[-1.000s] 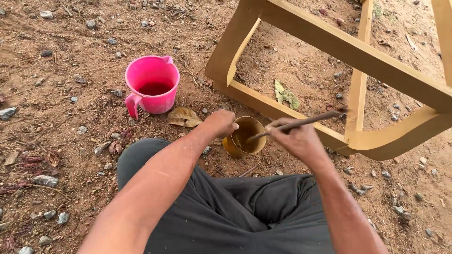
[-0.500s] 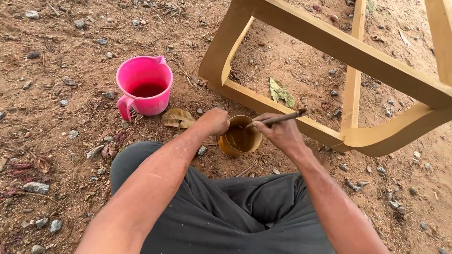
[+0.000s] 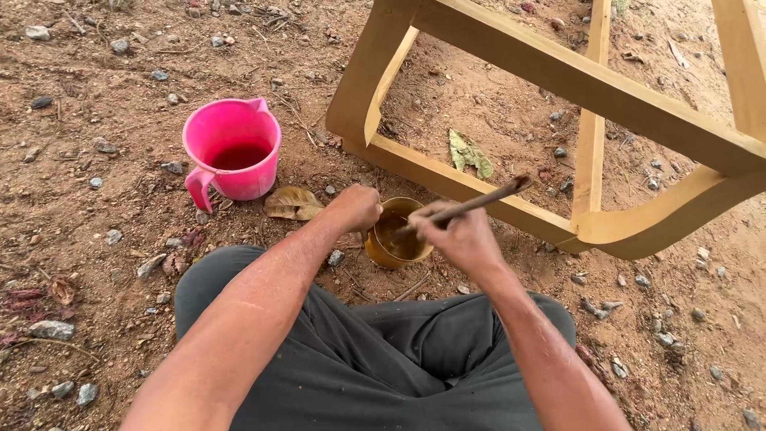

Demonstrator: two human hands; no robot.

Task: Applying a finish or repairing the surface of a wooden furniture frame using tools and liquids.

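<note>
A small round tin (image 3: pixel 396 238) of brown liquid sits on the dirt in front of my knees. My left hand (image 3: pixel 355 207) grips its left rim. My right hand (image 3: pixel 459 235) holds a thin brush stick (image 3: pixel 471 204) slanted with its lower end dipped in the tin and its upper end pointing right. Just behind the tin lies a yellowish wooden furniture frame (image 3: pixel 558 76) on its side.
A pink plastic jug (image 3: pixel 233 150) with dark red liquid stands on the ground to the left. Dry leaves (image 3: pixel 294 203), small stones and twigs are scattered over the brown soil. My dark trousers (image 3: pixel 359 359) fill the lower middle.
My right hand has lowered the stick from above the tin until its end is dipped in the liquid. My left hand has stayed on the tin's rim.
</note>
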